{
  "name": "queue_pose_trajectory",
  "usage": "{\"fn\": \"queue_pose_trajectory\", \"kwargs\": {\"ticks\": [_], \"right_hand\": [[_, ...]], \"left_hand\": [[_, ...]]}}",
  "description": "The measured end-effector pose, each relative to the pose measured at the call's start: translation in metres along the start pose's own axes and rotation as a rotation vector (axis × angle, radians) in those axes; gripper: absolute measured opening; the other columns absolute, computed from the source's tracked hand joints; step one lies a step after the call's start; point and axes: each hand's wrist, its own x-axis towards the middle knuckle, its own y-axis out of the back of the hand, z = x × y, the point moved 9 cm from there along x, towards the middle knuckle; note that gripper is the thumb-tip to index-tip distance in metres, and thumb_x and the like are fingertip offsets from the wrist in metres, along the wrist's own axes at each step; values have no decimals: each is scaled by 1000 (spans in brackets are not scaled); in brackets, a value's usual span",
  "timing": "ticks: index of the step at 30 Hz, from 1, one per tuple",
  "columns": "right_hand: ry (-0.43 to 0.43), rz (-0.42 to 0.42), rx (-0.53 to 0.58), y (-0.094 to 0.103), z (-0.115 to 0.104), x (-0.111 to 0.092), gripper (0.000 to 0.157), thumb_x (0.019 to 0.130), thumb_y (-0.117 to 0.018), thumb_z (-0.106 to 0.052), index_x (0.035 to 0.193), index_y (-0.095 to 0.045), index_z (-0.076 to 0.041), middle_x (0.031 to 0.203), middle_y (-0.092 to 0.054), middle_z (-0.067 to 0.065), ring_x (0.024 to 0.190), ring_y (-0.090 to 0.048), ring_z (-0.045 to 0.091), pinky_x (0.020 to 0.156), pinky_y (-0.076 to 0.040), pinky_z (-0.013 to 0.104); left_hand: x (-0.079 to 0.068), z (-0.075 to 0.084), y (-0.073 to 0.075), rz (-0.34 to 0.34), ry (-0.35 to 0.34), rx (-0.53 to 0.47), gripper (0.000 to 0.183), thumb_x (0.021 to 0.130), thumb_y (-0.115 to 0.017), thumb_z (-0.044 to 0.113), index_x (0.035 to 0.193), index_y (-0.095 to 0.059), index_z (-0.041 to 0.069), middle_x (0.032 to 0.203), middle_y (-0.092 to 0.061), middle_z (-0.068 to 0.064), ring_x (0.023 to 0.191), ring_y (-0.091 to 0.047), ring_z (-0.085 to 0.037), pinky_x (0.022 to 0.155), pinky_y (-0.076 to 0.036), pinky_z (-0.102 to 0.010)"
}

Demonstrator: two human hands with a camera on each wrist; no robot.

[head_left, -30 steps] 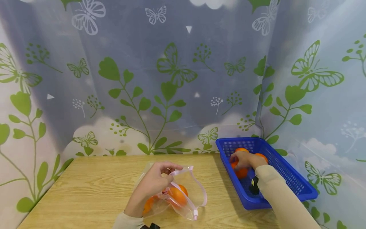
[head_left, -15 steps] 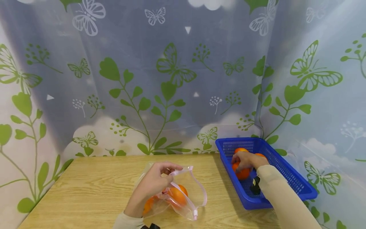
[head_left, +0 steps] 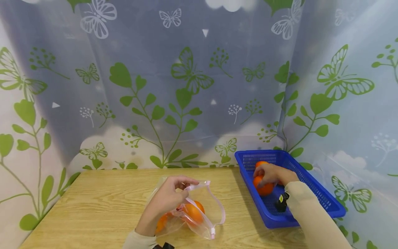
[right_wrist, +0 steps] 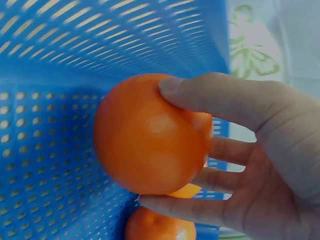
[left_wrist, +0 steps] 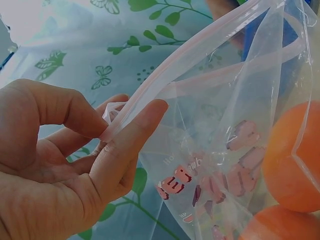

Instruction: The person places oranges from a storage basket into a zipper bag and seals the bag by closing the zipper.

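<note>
A clear zip bag (head_left: pixel 214 204) with a pink zip edge lies on the table, its mouth spread, with oranges (head_left: pixel 194 211) inside it. My left hand (head_left: pixel 169 195) pinches the rim of that mouth between thumb and fingers, as the left wrist view shows closely. Over in the blue basket (head_left: pixel 311 193), my right hand (head_left: pixel 269 173) holds an orange (right_wrist: pixel 150 135), thumb on one side and fingers round the other. Another orange (right_wrist: pixel 159 225) lies behind it in the right wrist view. One more orange (head_left: pixel 262 164) shows at the basket's far end.
The wooden table (head_left: pixel 109 200) ends against a patterned curtain (head_left: pixel 199 114) at the back. The basket's perforated walls rise round my right hand. A black wrist camera (head_left: pixel 282 203) sits under my right wrist, inside the basket.
My right hand has shifted slightly right and toward me within the basket, the orange moving with it. The left hand and the bag have stayed in place.
</note>
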Motion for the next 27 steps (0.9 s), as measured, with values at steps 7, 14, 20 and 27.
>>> {"fn": "queue_pose_trajectory", "kwargs": {"ticks": [7, 14, 20, 27], "right_hand": [[105, 62, -34, 17, -19, -10, 46, 77, -84, -16, 120, -71, -7, 122, -67, 19, 105, -63, 32, 84, -61, 46], [156, 106, -52, 27, -33, -21, 41, 81, -84, -20, 119, -73, -12, 122, -66, 16, 107, -61, 30, 88, -58, 47], [179, 140, -88, 33, -44, -30, 41, 80, -84, -20, 119, -73, -13, 122, -67, 14, 103, -61, 27, 83, -56, 41], [229, 172, -125, 42, -63, -45, 39, 81, -84, -21, 118, -73, -13, 122, -69, 14, 101, -61, 26, 82, -57, 40]], "left_hand": [[1, 0, 2, 0, 8, 7, 39, 94, -53, -5, 123, -74, 7, 112, -64, -19, 83, -60, -20, 63, -64, -32], [3, 1, 2, -1, 13, -4, 39, 93, -52, -6, 123, -74, 7, 109, -64, -17, 85, -60, -22, 67, -66, -36], [3, 1, 2, 0, 12, -4, 39, 93, -52, -7, 124, -73, 5, 105, -63, -16, 86, -60, -23, 64, -65, -35], [3, 1, 2, 6, 18, -2, 38, 93, -53, -7, 123, -73, 4, 107, -65, -17, 85, -61, -23, 67, -66, -36]]}}
